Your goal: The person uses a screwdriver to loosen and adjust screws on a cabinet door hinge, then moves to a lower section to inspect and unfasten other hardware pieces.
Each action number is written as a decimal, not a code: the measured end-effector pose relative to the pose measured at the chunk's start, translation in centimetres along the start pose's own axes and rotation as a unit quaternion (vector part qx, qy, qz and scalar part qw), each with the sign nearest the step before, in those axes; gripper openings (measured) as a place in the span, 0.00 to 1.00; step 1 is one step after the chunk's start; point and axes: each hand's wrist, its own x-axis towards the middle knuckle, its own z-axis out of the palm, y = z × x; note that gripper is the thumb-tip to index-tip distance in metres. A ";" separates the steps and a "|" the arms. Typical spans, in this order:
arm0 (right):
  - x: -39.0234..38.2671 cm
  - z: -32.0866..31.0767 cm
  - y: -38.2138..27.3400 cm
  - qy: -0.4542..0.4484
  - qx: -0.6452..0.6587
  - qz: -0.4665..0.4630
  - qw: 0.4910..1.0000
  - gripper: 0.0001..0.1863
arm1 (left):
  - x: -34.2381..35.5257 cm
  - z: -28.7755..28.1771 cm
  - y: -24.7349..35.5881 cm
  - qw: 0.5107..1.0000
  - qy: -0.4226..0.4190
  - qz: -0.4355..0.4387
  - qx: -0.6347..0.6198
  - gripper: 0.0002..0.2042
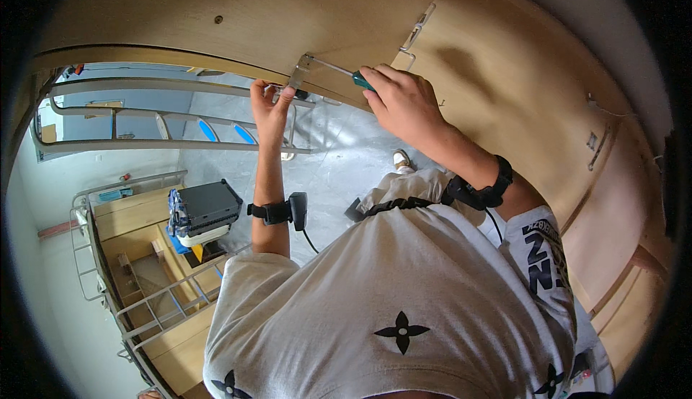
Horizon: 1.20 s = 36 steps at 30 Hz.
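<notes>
My right hand [404, 100] is closed round the green handle of a screwdriver [333, 66]. The screwdriver's thin shaft runs leftward, its tip meeting the upper end of a small metal plate [296, 76] at the edge of a wooden door panel [166, 10]. Thumb and fingers of my left hand [271, 108] pinch the lower end of that plate. The plate looks like a hasp or hinge leaf; its exact kind is hard to make out. A screw under the tip is too small to see.
A metal latch [417, 30] is fixed to the neighbouring wooden panel [504, 103]. Beyond my left hand stretches a metal ladder [162, 126] with blue-marked rungs. Lower left, a black case [209, 208] stands by a bunk bed frame [169, 311]. Grey tiled floor [346, 147] lies below.
</notes>
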 end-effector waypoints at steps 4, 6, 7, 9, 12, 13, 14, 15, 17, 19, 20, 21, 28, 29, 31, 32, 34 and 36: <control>0.3 0.1 0.4 -0.009 -0.001 -0.002 1.000 0.16 | 0.4 -0.1 -0.8 1.000 -0.001 0.028 0.007 0.22; 0.4 0.4 0.8 0.001 0.013 -0.010 1.000 0.15 | 0.4 0.0 -0.7 0.999 -0.003 0.032 -0.007 0.22; 0.4 0.5 1.1 0.012 0.026 -0.019 0.999 0.15 | 0.4 0.1 -0.6 0.999 -0.002 0.047 -0.005 0.22; 0.5 0.4 1.2 -0.003 0.027 -0.010 1.000 0.15 | 0.4 0.2 -0.3 0.998 -0.002 0.059 -0.005 0.22; 0.4 0.5 1.2 -0.036 0.014 0.001 0.999 0.16 | 0.6 -0.2 -0.2 0.998 -0.006 0.057 0.008 0.21; 0.3 0.5 1.2 -0.053 0.002 0.001 0.999 0.16 | 0.7 -0.6 -0.3 0.998 -0.018 0.053 0.002 0.21; 0.4 0.5 1.3 -0.054 0.002 0.004 0.999 0.16 | 0.9 -0.6 0.0 0.998 -0.030 0.049 -0.005 0.21; 0.4 0.6 1.3 -0.052 0.005 0.004 0.999 0.16 | 0.9 -0.4 0.1 0.998 -0.032 0.047 -0.006 0.21; 0.5 0.6 1.4 -0.050 0.007 0.006 0.999 0.16 | 0.8 0.1 0.7 0.999 -0.010 0.047 -0.011 0.21; 0.6 0.5 1.3 -0.048 0.017 0.004 0.999 0.16 | 0.9 -0.1 0.7 0.999 -0.004 0.044 0.001 0.21; 0.5 0.6 1.4 -0.049 0.017 0.006 0.999 0.16 | 0.9 0.0 0.9 0.999 0.003 0.043 0.014 0.20; 0.5 0.7 1.5 -0.043 0.020 0.003 0.999 0.16 | 0.9 0.1 1.1 0.999 0.002 0.041 0.013 0.20; 0.9 0.2 1.4 -0.048 0.039 0.015 0.998 0.17 | 1.1 -0.4 1.5 0.998 0.000 0.030 0.051 0.18; 0.8 0.4 1.4 -0.048 0.039 0.015 0.998 0.17 | 1.2 -0.4 1.6 0.999 -0.008 0.033 0.043 0.18; 0.6 0.8 1.8 -0.022 0.064 0.006 0.998 0.17 | 1.5 -1.1 0.8 0.999 -0.022 0.033 0.036 0.20; 0.7 0.8 1.8 -0.021 0.063 0.005 0.998 0.17 | 1.8 -0.9 1.0 0.998 -0.038 0.035 0.030 0.22; 0.9 0.7 2.0 -0.098 0.274 0.182 0.939 0.17 | 1.6 0.0 1.1 0.998 -0.030 0.045 0.017 0.25; 1.9 -0.4 1.7 -0.182 0.552 0.425 0.694 0.16 | 1.6 -1.0 0.7 0.998 -0.034 0.027 0.034 0.31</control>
